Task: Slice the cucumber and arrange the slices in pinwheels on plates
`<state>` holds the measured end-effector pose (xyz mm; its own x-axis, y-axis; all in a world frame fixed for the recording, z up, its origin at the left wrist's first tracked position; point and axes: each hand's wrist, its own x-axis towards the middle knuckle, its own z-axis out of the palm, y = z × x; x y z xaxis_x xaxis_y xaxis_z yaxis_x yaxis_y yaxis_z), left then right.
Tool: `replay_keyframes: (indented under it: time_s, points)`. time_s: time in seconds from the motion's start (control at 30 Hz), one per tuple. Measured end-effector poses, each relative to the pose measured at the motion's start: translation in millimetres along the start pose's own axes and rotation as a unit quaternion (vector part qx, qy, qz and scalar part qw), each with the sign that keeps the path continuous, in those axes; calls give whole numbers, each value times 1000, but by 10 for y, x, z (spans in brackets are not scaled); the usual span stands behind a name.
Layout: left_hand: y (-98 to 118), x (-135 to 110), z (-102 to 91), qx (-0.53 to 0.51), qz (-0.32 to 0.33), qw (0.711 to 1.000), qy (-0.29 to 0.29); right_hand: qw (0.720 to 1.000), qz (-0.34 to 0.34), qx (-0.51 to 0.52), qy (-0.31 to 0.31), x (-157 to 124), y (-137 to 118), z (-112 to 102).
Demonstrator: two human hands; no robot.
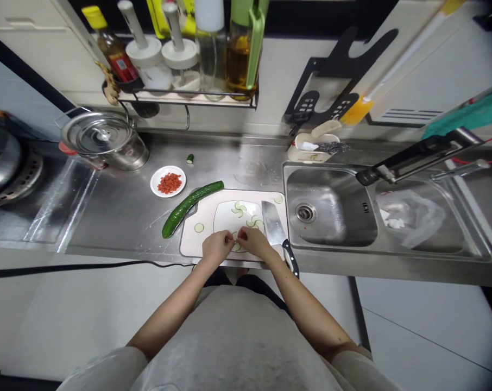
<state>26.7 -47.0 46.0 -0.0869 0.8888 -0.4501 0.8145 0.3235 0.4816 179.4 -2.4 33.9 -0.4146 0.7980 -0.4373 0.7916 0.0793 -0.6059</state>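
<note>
Over the near part of a white plate (222,215), my left hand (217,246) and my right hand (252,240) meet fingertip to fingertip, both pinched on a small cucumber slice (235,238). My fingers partly cover it. Thin curved cucumber slices lie on the plate in swirl-like clusters (238,208). The plate rests on a pale cutting board (191,244). One round slice (199,228) is on the board's left, another (278,199) at its far right corner. A cleaver (273,224) lies right of the plate, its black handle (290,259) past the board's edge.
A whole cucumber (191,206) overlaps the board's left edge. Beyond it are a small dish (153,182) of red chopped bits and a cucumber end (190,158). A steel sink (331,209) is to the right, a lidded pot (126,152) back left, a seasoning rack (213,102) above.
</note>
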Motion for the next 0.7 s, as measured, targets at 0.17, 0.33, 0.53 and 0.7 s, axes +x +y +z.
replay_keyframes:
  time_s: [0.17, 0.33, 0.53, 0.7]
  points:
    - [0, 11, 18, 25, 10, 1000, 0, 1000, 5, -23, -6, 10, 0, 20]
    - [15, 18, 20, 36, 5, 999, -4, 999, 10, -45, -6, 25, -2, 24]
    - [1, 18, 52, 56, 27, 998, 17, 997, 20, -75, -4, 30, -47, 35]
    - [-14, 12, 70, 63, 31, 997, 22, 995, 24, -92, 17, 40, -63, 58]
